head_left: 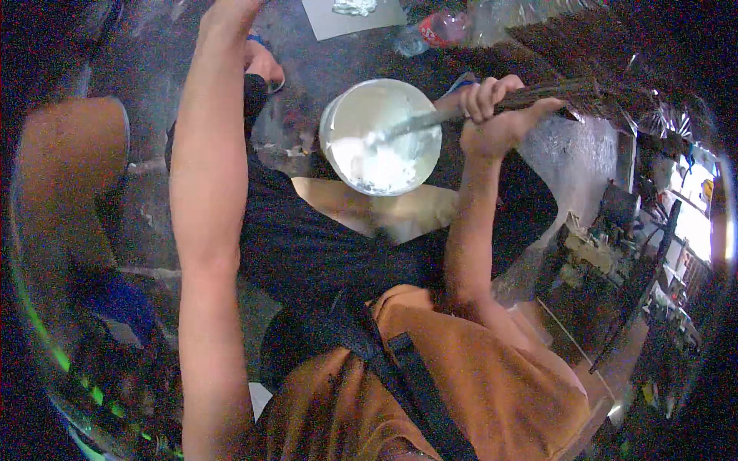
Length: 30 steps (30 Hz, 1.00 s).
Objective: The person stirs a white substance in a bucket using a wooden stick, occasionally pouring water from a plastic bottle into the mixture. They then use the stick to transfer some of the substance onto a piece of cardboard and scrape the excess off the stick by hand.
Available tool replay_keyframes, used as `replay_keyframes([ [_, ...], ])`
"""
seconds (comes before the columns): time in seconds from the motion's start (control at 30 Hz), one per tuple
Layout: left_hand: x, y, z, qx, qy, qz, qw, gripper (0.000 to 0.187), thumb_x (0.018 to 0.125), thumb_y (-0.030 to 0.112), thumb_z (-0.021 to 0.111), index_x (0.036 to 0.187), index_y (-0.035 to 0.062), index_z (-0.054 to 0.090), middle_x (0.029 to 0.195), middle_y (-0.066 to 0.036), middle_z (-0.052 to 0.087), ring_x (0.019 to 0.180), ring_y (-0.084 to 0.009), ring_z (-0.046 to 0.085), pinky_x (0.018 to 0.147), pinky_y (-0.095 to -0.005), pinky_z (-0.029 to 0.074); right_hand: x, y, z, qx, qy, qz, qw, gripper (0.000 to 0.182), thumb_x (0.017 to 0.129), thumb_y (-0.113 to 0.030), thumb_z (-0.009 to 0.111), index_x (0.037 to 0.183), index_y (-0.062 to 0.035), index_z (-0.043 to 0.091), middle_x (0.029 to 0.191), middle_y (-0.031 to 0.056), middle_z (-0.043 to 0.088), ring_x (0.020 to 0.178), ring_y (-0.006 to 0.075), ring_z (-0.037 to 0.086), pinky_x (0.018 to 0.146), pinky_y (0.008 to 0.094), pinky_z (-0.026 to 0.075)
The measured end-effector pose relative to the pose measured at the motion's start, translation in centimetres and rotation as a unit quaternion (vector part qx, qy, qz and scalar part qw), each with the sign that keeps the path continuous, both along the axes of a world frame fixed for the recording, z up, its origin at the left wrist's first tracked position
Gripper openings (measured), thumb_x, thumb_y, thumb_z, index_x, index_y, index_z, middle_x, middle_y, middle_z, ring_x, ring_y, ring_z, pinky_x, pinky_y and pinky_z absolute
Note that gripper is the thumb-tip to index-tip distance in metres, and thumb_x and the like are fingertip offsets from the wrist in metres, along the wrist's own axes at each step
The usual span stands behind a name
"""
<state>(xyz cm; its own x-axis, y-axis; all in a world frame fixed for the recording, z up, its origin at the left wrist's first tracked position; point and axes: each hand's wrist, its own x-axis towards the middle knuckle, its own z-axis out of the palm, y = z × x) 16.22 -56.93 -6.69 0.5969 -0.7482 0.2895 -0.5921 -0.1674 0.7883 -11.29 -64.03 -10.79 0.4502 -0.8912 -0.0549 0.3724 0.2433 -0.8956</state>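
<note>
White plastic, or something like it, forms a round bucket (330, 127) that stands between the person's bent legs, mouth up, near the middle of the view. Inside lies a white mass (388, 173), lumpy along the lower side of the mouth, with pale wall showing above it. The right hand (492, 111) is closed around a stick (434, 119), its fingers curled over the shaft. The stick slants down and leftward over the rim, its lower end in the bucket and blurred (too blurred to make out its tip). On the other side of the hand it meets a dark, ridged bundle (573, 92) that reaches toward the right.

The left arm (211, 177) stretches straight up past the left of the bucket and leaves the view at the top, so how far its fingers are open, or what they hold, cannot be told.

Beyond the bucket, a pale sheet (330, 24) bears a small white lump (355, 6), and a clear bottle (442, 31) with a red label lies to its right. Another person's bare leg (73, 154) shows at the far left.
</note>
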Motion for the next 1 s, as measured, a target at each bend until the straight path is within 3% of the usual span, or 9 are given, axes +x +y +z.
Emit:
replay_keyframes([
  [0.1,-0.3,0.1,0.4,0.008,0.023,0.008,1.0,0.033,0.08,0.024,0.063,0.098,-0.0034,0.063,0.085,-0.018,0.066,0.078,-0.0218,0.064,0.07,-0.0313,0.049,0.3,-1.1,-9.4,-0.056,-0.029,-0.066,0.996,0.072,0.071,-0.083,0.021,0.059,-0.0132,0.035,0.044,-0.0013,0.029,0.039,0.0116,0.027,0.039,0.0267,0.022],
  [0.17,-0.4,0.1,0.4,0.014,0.032,0.003,0.999,0.034,0.081,0.024,0.062,0.099,-0.0042,0.062,0.086,-0.018,0.066,0.079,-0.0219,0.064,0.071,-0.0313,0.049,-1.1,1.2,-13.6,-0.068,0.156,-0.05,0.984,0.067,0.075,-0.079,0.021,0.062,-0.0144,0.035,0.046,-0.0019,0.029,0.039,0.0111,0.027,0.039,0.0255,0.023],
  [0.4,-0.1,0.2,0.2,0.002,0.042,-0.016,0.999,0.031,0.081,0.023,0.062,0.098,-0.0033,0.063,0.085,-0.016,0.066,0.078,-0.0203,0.064,0.07,-0.0304,0.049,-0.3,1.1,1.8,-0.027,0.087,0.0,0.996,0.067,0.075,-0.079,0.027,0.06,-0.0136,0.034,0.045,-0.0021,0.027,0.039,0.0095,0.026,0.039,0.0249,0.02],
  [0.53,-0.5,0.1,0.4,-0.008,0.033,-0.004,0.999,0.028,0.081,0.022,0.062,0.096,-0.0013,0.064,0.082,-0.015,0.066,0.075,-0.0194,0.064,0.068,-0.0307,0.049,-0.4,-2.2,-6.9,0.047,-0.069,-0.046,0.995,0.069,0.072,-0.081,0.025,0.06,-0.0132,0.032,0.045,-0.0018,0.028,0.039,0.0101,0.027,0.039,0.0251,0.019],
  [0.67,0.7,-0.4,-1.5,-0.004,0.011,-0.017,1.0,0.031,0.08,0.03,0.063,0.098,0.004,0.064,0.087,-0.013,0.066,0.081,-0.0216,0.064,0.073,-0.032,0.049,-1.1,2.7,-12.4,-0.165,0.27,-0.132,0.939,0.062,0.08,-0.073,0.026,0.071,-0.0133,0.037,0.052,-0.0036,0.032,0.041,0.0101,0.03,0.04,0.0228,0.024],
  [0.77,1.8,-0.9,-2.3,-0.041,-0.046,-0.003,0.998,0.035,0.079,0.034,0.063,0.099,0.0052,0.065,0.089,-0.014,0.067,0.08,-0.0257,0.065,0.074,-0.0336,0.051,-4.4,-1.0,-6.0,0.104,-0.066,0.082,0.989,0.053,0.085,-0.065,0.029,0.076,-0.0149,0.043,0.054,-0.0044,0.036,0.043,0.0099,0.033,0.041,0.0234,0.027],
  [0.8,1.4,-0.7,-1.7,-0.025,-0.016,0.008,1.0,0.034,0.079,0.033,0.064,0.098,0.0045,0.065,0.089,-0.015,0.066,0.081,-0.0261,0.065,0.074,-0.0337,0.051,-3.7,-0.8,-2.9,0.14,-0.069,0.015,0.988,0.045,0.087,-0.06,0.035,0.079,-0.0174,0.047,0.056,-0.004,0.039,0.045,0.0106,0.037,0.042,0.0252,0.029],
  [0.93,1.5,-1.1,-2.6,-0.047,-0.026,0.005,0.999,0.032,0.078,0.027,0.066,0.098,0.0023,0.064,0.091,-0.017,0.065,0.083,-0.0289,0.064,0.073,-0.0356,0.05,-1.0,-1.7,-1.0,-0.098,-0.107,0.037,0.989,0.054,0.083,-0.069,0.032,0.067,-0.0179,0.042,0.05,-0.0036,0.035,0.044,0.0102,0.035,0.042,0.0243,0.027],
  [1.0,1.0,-0.7,-1.9,-0.061,-0.02,-0.001,0.998,0.033,0.078,0.029,0.066,0.098,0.0027,0.064,0.09,-0.016,0.065,0.081,-0.0281,0.064,0.072,-0.0361,0.05,-1.6,-2.3,-13.1,-0.113,-0.084,-0.05,0.989,0.055,0.082,-0.07,0.031,0.068,-0.0173,0.039,0.052,-0.0037,0.036,0.043,0.0102,0.033,0.041,0.0245,0.027],
])
